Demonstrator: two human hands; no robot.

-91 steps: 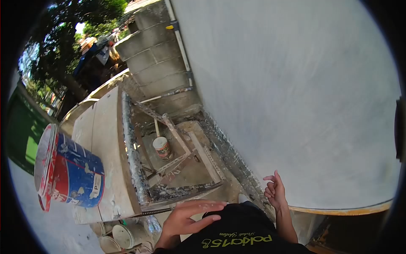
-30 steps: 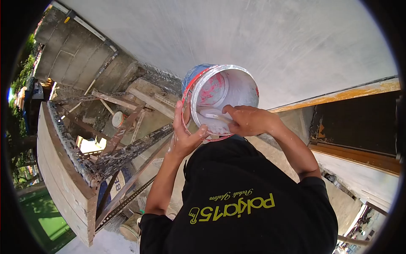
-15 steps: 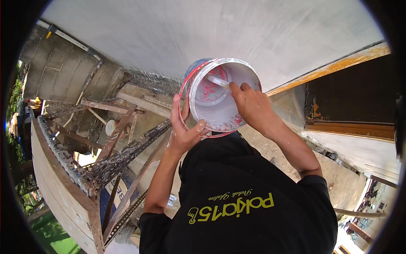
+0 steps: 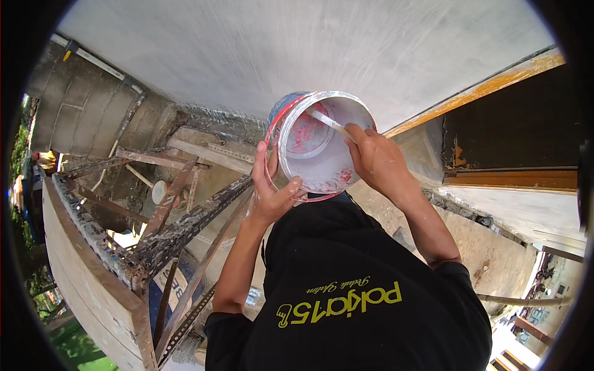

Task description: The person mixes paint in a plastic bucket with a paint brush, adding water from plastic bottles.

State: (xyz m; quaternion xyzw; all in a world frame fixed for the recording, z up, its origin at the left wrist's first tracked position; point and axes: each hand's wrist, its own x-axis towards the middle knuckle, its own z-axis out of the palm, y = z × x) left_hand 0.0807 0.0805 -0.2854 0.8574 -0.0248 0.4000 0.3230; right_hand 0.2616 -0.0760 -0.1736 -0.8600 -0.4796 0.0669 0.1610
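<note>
While in right hand, white stick aslant toward bucket bottom.

- Concrete floor, bearing a paint-crusted frame with a wooden board fixed along it.
- Small can on the floor, seen between the frame's bars.

The bucket is white inside, with smears of pinkish red, and outside it is blue and red. The stick is whitish. The shirt is black, with yellow-green lettering. The wall is pale grey, faintly streaked; the strip is orange, with whitish patches.
</note>
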